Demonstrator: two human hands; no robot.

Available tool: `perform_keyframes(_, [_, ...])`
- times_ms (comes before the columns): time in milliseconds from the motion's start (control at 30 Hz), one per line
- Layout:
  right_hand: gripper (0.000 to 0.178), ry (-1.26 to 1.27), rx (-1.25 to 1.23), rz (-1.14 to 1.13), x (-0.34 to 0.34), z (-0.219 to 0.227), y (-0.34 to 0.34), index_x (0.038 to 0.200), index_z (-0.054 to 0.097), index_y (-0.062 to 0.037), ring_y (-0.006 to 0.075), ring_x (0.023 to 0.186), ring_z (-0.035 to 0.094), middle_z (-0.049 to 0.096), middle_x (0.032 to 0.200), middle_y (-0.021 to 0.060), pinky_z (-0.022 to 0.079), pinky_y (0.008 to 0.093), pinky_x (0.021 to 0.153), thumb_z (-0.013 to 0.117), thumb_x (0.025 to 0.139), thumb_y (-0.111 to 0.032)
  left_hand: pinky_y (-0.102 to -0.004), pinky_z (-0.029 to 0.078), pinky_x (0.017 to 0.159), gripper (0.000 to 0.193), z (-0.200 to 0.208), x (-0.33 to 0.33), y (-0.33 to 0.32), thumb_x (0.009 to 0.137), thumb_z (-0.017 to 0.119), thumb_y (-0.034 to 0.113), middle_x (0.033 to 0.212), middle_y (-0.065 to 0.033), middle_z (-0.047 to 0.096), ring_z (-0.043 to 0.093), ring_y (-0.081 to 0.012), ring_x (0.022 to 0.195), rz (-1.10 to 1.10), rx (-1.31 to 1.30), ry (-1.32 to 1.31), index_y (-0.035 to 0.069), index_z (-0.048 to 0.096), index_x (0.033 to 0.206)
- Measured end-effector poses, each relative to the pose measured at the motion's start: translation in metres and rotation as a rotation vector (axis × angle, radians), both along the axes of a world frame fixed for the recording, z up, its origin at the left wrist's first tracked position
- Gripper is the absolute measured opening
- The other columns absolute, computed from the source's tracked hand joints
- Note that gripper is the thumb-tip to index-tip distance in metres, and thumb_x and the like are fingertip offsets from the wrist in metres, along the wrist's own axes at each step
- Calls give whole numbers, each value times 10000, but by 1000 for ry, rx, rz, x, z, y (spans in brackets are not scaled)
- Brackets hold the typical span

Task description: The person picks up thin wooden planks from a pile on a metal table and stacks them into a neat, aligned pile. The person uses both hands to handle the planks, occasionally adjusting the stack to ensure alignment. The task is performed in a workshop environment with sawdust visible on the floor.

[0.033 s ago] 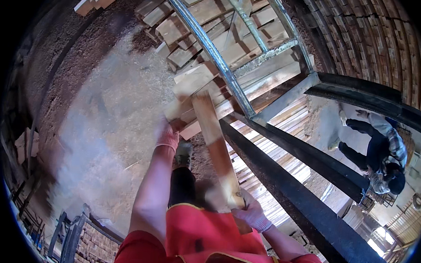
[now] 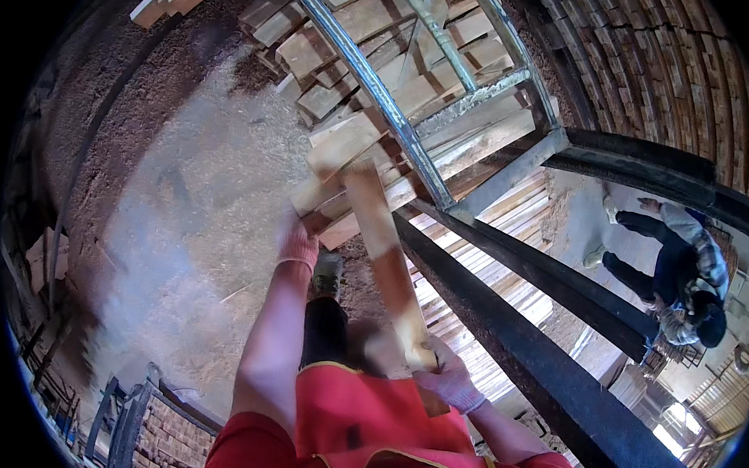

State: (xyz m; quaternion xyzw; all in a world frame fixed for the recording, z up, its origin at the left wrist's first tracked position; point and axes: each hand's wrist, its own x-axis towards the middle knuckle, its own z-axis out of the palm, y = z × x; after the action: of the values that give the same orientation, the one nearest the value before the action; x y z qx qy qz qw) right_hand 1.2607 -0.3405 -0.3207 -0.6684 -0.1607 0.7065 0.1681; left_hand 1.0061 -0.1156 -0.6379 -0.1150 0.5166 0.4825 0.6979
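A long wooden plank (image 2: 388,256) slants from the wood pile down to my waist, part lit and part in shadow. My right hand (image 2: 450,377), in a pale glove, grips its near end beside my red apron. In a pinkish glove, my left hand (image 2: 298,245) is closed at the near end of a shorter wooden board (image 2: 312,195). That board is blurred, and the fingertips are partly hidden beneath it. The far end of the long plank lies close to the shorter board; I cannot tell whether they touch.
Ahead is a metal frame (image 2: 373,90) over a pile of boards (image 2: 331,100). Dark beams (image 2: 521,343) run along my right, with stacked light slats (image 2: 508,279) beneath. Another person (image 2: 686,267) is at the far right. Sawdust covers the floor (image 2: 198,199) on the left.
My hands keep their holds, with barely any shift in the boards. The other person at the right has moved very slightly.
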Motion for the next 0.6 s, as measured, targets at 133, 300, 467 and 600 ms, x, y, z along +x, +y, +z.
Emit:
perform_keyframes(133, [809, -9, -126, -122, -3, 4, -10, 1576, 444, -63, 130, 1227, 573, 617, 1346, 38, 485, 314, 1043, 779, 840, -27, -570, 609, 851, 532, 21, 18, -8, 1080, 470, 496, 1218, -188, 725, 745, -370, 924, -16, -64, 202, 67, 624, 1355])
perform_keyframes(300, [822, -29, -190, -86, -2, 13, -2, 1587, 425, -58, 140, 1228, 577, 612, 1356, 45, 489, 312, 1043, 778, 845, -39, -566, 606, 860, 610, 62, 44, 7, 1077, 410, 582, 1181, -218, 734, 748, -393, 958, 40, -182, 78, 88, 625, 1362])
perform_keyframes(467, [822, -26, -289, -106, -9, 22, 5, 1584, 431, -57, 148, 1187, 605, 636, 1316, 51, 507, 311, 1016, 783, 842, -52, -544, 603, 899, 577, 77, 72, 8, 1085, 439, 537, 1278, -195, 706, 744, -355, 1015, -152, -32, 184, 68, 591, 1385])
perform_keyframes(600, [803, -79, -133, 33, 2, 2, -15, 1566, 452, -51, 148, 1157, 616, 649, 1289, 54, 514, 314, 999, 786, 836, -61, -458, 505, 1049, 543, 83, 95, 6, 1095, 448, 478, 1426, -126, 635, 626, -258, 1284, -245, 77, 295, 109, 541, 1482])
